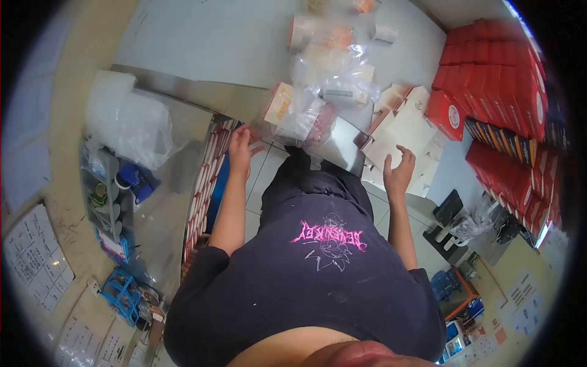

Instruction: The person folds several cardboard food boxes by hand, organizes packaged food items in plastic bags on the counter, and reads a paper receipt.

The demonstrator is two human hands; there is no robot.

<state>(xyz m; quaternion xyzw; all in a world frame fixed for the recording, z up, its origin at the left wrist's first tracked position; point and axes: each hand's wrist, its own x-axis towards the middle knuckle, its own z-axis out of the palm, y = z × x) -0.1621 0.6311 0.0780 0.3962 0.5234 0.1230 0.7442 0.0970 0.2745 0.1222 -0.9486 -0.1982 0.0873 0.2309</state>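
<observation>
My left hand is raised at the left with its fingers apart, close to the edge of a clear plastic bag. Whether a fingertip touches the plastic I cannot tell. A white and yellow box lies beside that bag at the counter's near edge. My right hand has its thumb and fingers curved apart with nothing between them. It is over or beside a stack of unfolded cream cartons. More clear plastic and a white carton with orange print are farther back.
Red boxes stand in rows at the right, with a single red box in front. At the left are a steel counter, a white plastic-wrapped bundle, a grey bin and a blue wire basket. Flat cartons are stacked under that counter.
</observation>
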